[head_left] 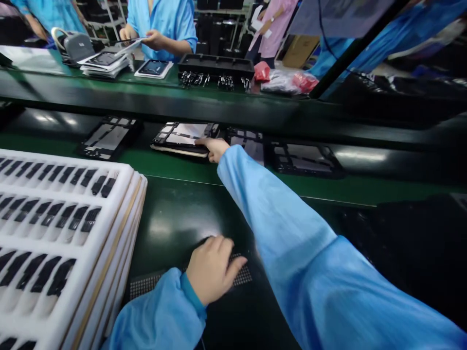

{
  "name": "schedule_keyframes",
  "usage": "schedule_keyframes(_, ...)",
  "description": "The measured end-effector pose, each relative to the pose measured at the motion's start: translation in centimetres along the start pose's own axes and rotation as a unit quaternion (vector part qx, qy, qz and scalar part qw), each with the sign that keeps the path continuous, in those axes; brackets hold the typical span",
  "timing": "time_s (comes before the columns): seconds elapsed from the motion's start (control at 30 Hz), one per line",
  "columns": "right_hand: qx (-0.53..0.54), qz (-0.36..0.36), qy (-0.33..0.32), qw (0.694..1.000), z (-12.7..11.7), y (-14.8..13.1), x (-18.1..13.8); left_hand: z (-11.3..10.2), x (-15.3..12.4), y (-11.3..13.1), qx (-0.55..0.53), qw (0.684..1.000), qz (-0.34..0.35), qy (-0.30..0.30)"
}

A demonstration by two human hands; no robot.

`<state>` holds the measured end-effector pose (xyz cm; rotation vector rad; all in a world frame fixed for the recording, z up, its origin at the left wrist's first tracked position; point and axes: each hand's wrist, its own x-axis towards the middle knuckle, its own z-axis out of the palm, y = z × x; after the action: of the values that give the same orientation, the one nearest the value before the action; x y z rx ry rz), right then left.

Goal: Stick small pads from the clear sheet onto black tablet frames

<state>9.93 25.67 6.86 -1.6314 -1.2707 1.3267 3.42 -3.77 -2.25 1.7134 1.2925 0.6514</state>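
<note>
Nearest, the left hand (211,270) lies palm down on a dark dotted mat (242,277) on the green surface (175,214), fingers loosely bent and holding nothing. To its left is a stack of white foam trays (120,194) filled with small black parts (54,214). Farther out, the right hand (215,148) stretches to the belt (47,121), fingers laid on the near right corner of a tablet shell (182,137); I cannot tell whether the thumb pinches it. The shell looks thin, stiff and light. It probably scratches easily and is best held by its outer edges. It is flat and black-framed with pale inner panels, and lies beside similar shells (109,138). Beyond the belt stands a co-worker (164,19) in a blue coat.
</note>
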Motion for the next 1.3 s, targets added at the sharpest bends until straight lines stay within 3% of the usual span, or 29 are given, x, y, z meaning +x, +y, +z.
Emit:
schedule_keyframes(0.13, 0.04, 0.029, -0.057, 0.997, -3.4, 4.6, -12.6, -2.8, 1.9, 0.1, -0.218, 0.962, -0.039, 0.158)
schedule_keyframes(0.23, 0.033, 0.036, -0.173, 0.984, -9.4, 10.0, -24.3, -4.1, 2.8, 0.3, -0.321, 0.923, -0.067, 0.2)
schedule_keyframes(0.27, 0.029, 0.002, -0.21, 0.977, -11.8, 11.6, -27.7, -4.1, 2.6, 0.6, -0.339, 0.916, -0.075, 0.201)
schedule_keyframes(0.33, 0.02, -0.044, -0.142, 0.989, -16.6, 14.2, -33.2, -3.2, 1.5, 1.6, -0.361, 0.913, -0.089, 0.168)
schedule_keyframes(0.4, 0.026, -0.06, 0.037, 0.997, -20.7, 15.7, -36.7, -1.5, -0.2, 3.1, -0.369, 0.921, -0.097, 0.073)
schedule_keyframes(0.47, 0.051, -0.054, 0.203, 0.976, -23.3, 16.5, -38.4, 0.6, -1.9, 4.7, -0.363, 0.925, -0.098, -0.061)
schedule_keyframes(0.53, 0.076, -0.055, 0.266, 0.96, -24.4, 16.9, -39.1, 2.5, -2.9, 6.0, -0.332, 0.922, -0.092, -0.177)
schedule_keyframes(0.63, 0.072, -0.087, 0.178, 0.978, -24.0, 17.1, -38.6, 3.1, -3.3, 6.8, -0.248, 0.93, -0.077, -0.259)
schedule_keyframes(0.73, 0.025, -0.153, 0.045, 0.987, -21.9, 16.7, -35.9, 0.9, -2.2, 6.6, -0.088, 0.978, -0.04, -0.186)
schedule_keyframes(0.77, -0.003, -0.177, 0.007, 0.984, -21.0, 16.6, -34.4, -0.1, -1.6, 6.3, 0.037, 0.989, -0.004, -0.141)
schedule_keyframes(0.83, -0.062, -0.211, -0.072, 0.973, -19.2, 16.7, -30.8, -1.7, -0.1, 5.6, 0.247, 0.959, 0.037, -0.135)
schedule_keyframes(0.9, -0.097, -0.215, -0.15, 0.96, -17.6, 17.4, -27.5, -2.5, 1.3, 4.6, 0.349, 0.915, 0.052, -0.196)
schedule_keyframes(0.97, -0.102, -0.2, -0.207, 0.952, -16.6, 18.6, -25.1, -2.5, 2.1, 3.5, 0.366, 0.894, 0.065, -0.249)
schedule_keyframes(1.03, -0.09, -0.187, -0.235, 0.95, -16.2, 19.7, -24.1, -2.2, 2.4, 2.8, 0.362, 0.891, 0.082, -0.261)
schedule_keyframes(1.17, -0.056, -0.172, -0.231, 0.956, -16.4, 20.3, -24.5, -1.9, 2.2, 2.7, 0.368, 0.888, 0.087, -0.26)
schedule_keyframes(1.3, -0.091, -0.181, -0.231, 0.952, -16.4, 19.7, -24.7, -2.1, 2.3, 3.2, 0.372, 0.885, 0.075, -0.269)
